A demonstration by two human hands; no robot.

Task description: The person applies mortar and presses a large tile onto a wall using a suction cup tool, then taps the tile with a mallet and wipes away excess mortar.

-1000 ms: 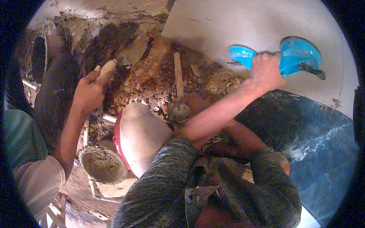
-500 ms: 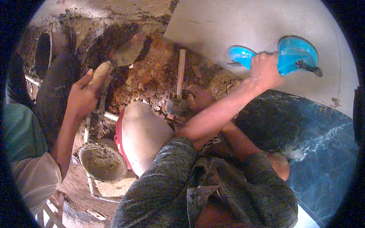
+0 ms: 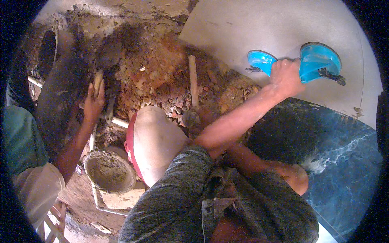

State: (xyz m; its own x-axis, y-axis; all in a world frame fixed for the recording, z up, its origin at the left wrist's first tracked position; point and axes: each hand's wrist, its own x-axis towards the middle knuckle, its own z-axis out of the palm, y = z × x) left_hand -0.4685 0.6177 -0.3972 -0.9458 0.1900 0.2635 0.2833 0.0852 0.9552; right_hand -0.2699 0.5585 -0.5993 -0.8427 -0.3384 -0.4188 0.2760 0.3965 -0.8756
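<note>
My left hand grips the handle of a blue double suction-cup lifter on a large pale slab. My left forearm crosses over the right one. My right hand is mostly hidden in shadow beside a muddy mallet head, whose wooden handle points up over rubble; its fingers are unclear. A cream, rounded object with a red rim is beside my left sleeve. Under the slab's lower edge shows a dark blue marbled surface.
At left a co-worker's hand holds a wooden-handled trowel near their dark-clothed leg. A mortar-crusted bowl sits among white pipes. A rough wall edges the rubble at the top.
The co-worker's hand and trowel have moved left. My left hand and the lifter have shifted slightly right and down. My right arm has shifted and its hand is harder to see.
</note>
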